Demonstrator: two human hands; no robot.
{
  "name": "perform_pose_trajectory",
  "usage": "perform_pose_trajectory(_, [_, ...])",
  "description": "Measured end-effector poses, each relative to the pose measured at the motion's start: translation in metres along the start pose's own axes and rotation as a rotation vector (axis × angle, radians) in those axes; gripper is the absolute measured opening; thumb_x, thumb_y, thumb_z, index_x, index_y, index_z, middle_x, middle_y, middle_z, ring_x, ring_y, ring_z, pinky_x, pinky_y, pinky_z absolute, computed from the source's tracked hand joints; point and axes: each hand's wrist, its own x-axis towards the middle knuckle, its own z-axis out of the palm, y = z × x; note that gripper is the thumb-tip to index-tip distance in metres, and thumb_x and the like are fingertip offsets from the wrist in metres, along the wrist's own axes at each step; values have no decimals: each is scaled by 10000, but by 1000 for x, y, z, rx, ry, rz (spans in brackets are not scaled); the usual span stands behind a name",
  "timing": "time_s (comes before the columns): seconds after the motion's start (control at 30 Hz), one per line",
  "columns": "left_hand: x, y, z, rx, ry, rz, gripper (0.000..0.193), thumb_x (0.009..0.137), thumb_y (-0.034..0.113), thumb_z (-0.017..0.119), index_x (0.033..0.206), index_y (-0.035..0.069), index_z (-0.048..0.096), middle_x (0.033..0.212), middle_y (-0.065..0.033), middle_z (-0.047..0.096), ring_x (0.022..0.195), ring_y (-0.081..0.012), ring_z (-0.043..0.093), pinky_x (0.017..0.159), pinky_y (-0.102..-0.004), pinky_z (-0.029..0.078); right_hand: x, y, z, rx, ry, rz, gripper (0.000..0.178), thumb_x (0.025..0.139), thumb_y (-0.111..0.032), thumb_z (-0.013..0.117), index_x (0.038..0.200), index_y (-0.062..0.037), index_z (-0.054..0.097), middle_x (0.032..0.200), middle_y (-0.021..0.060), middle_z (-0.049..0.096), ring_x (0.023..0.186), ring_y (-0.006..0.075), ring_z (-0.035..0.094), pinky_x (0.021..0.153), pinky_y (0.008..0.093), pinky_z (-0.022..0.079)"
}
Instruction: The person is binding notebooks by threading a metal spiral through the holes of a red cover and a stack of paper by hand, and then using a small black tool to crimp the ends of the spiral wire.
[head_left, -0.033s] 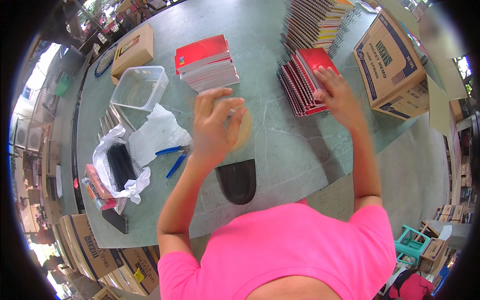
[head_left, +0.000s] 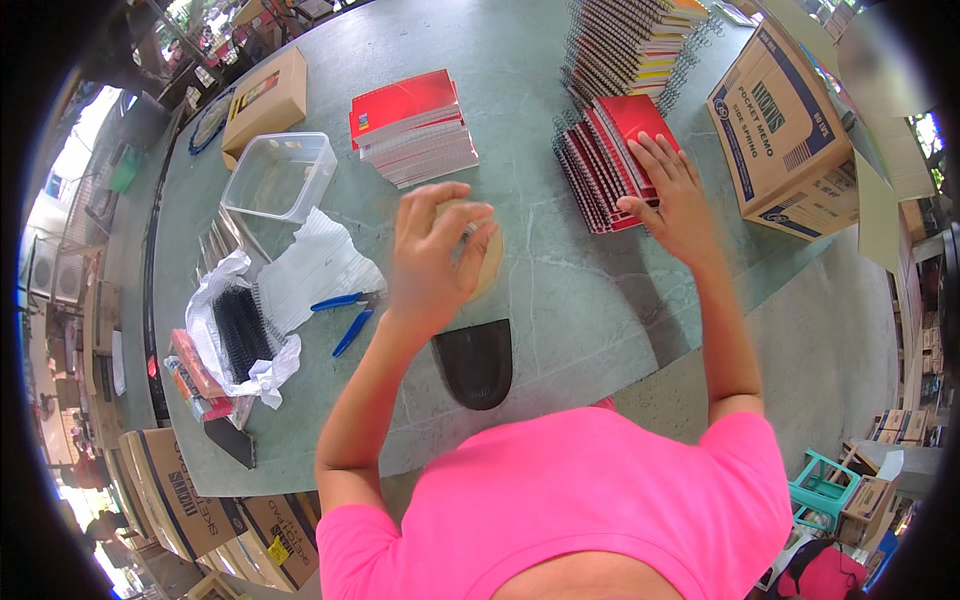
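Observation:
My right hand [head_left: 678, 205] lies with stretched fingers on the right side of a stack of red spiral notebooks [head_left: 590, 175]. Nothing is gripped in it. My left hand [head_left: 428, 255] hovers over the table with bent fingers, and a gap shows between thumb and forefinger. I see nothing held there. Partly behind that hand is a round tan disc [head_left: 489, 268]. Closer to me, a black U-shaped pad [head_left: 475, 368] lies on the table. Beyond my left hand stands a pile of red-covered pads [head_left: 408, 108] with white page edges and no visible spirals.
Blue-handled cutters [head_left: 352, 330] lie left of my left forearm, by white corrugated sheet [head_left: 318, 265]. Black wire coils [head_left: 243, 330] rest in crumpled paper. Farther off are a clear plastic tub [head_left: 240, 190], taller spiral-notebook stacks [head_left: 615, 50] and an open carton [head_left: 780, 130] at right.
My right hand has settled flatter on the red notebooks, its thumb now spread left. My left hand has shifted very slightly toward me and right.

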Motion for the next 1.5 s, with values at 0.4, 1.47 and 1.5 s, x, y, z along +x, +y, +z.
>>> perform_pose_trajectory(0.4, [35,-84,-1,274,-71,-25,160,775,74,648,934,60,655,937,-113,625,970,-287,550,805,-379,446,-3,-20,10,6,56,8,541,860,-464,555,1250,-89,539,1312,109,512,1261,301,417,1068,439,256])
perform_pose_trajectory(1.47, [-120,-156,-155,801,154,-1082,335,842,281,616,959,-5,486,804,-242,646,826,-412,637,689,-472,508,83,-154,44,457,-462,-48,247,830,-254,650,935,-33,625,699,153,629,603,274,616,553,341,455])
perform_pose_trajectory(1.5, [-128,-161,-161,849,152,-1136,405,819,302,641,1008,-1,450,836,-261,644,845,-424,632,709,-475,511,80,-156,60,461,-385,-179,202,821,-265,633,879,-71,624,736,169,619,680,371,590,565,401,455])
